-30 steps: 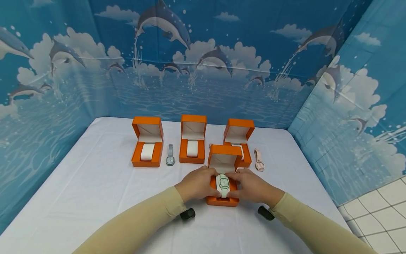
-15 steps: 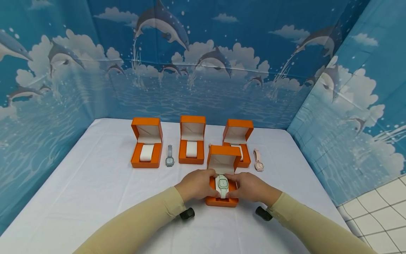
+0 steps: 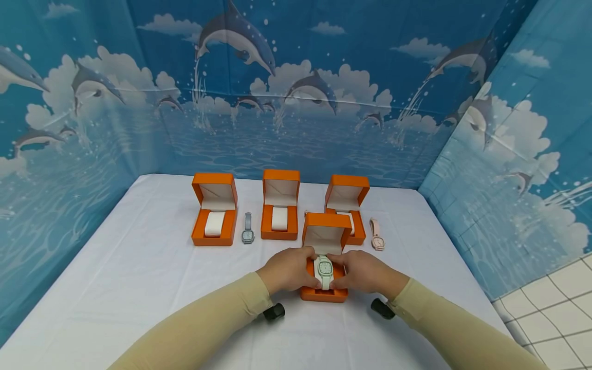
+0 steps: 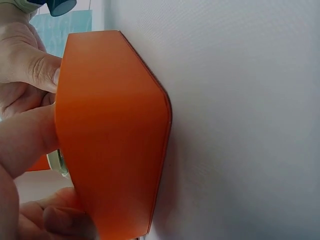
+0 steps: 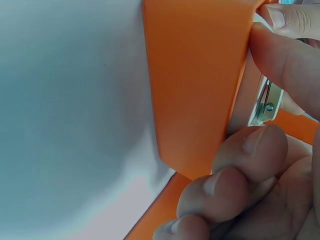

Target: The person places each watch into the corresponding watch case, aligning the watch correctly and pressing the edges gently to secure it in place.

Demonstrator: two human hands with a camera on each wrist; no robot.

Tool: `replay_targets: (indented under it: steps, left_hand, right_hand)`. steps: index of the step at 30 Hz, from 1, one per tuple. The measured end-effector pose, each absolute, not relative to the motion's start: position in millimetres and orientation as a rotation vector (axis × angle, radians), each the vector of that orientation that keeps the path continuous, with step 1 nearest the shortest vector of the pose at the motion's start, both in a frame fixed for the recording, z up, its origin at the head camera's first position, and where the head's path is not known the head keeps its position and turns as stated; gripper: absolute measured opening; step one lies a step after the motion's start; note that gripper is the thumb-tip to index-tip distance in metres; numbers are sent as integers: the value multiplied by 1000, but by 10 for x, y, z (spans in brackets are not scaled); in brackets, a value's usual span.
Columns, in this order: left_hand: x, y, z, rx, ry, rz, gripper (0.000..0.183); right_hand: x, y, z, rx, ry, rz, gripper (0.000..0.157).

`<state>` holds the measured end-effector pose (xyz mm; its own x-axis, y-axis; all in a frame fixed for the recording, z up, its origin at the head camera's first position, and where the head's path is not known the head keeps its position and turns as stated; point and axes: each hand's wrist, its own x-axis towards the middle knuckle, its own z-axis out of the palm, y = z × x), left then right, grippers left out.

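Note:
A pale green wristwatch [image 3: 326, 267] sits on the white cushion inside the nearest orange watch box [image 3: 327, 220], whose lid stands up. My left hand [image 3: 288, 268] holds the watch from its left side, thumb near the lower strap and forefinger at the upper end. Opposite it, my right hand [image 3: 367, 272] grips the right side in the same way. The box's orange side wall [image 4: 110, 130] fills the middle of the left wrist view. In the right wrist view, the watch's buckle [image 5: 269, 107] shows between my thumb and fingers.
Behind stand three more orange boxes with raised lids: left [image 3: 215, 208], middle [image 3: 280, 204] and right [image 3: 348, 192], the last partly hidden. A grey-blue watch [image 3: 247, 228] and a pink watch [image 3: 376, 235] lie on the white tablecloth [image 3: 152, 267].

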<state>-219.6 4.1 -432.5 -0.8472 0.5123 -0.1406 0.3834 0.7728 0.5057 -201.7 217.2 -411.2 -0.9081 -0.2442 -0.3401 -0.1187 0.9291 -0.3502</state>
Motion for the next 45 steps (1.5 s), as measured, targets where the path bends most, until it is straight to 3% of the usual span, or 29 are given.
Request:
replay_targets:
  steps: [35,38,43,45]
  left_hand:
    - [-2110,-57,-4214,776,2759,583,69]
    - [-2116,-107,-4101,792,2762,672,64]
    - [-2154,-217,-3912,780,2783,971,43]
    - [-2178,-258,-3857,764,2810,1089,37]
  right_hand:
    - [-1933,2286,-4131,-438,2753,-542,75]
    - [-1930,2331,-4076,-458,2795,-562,64]
    - [-1934,2415,-3945,-482,2932,-703,27]
    - [-1941,2445,-3893,-450,3013,-769,23]
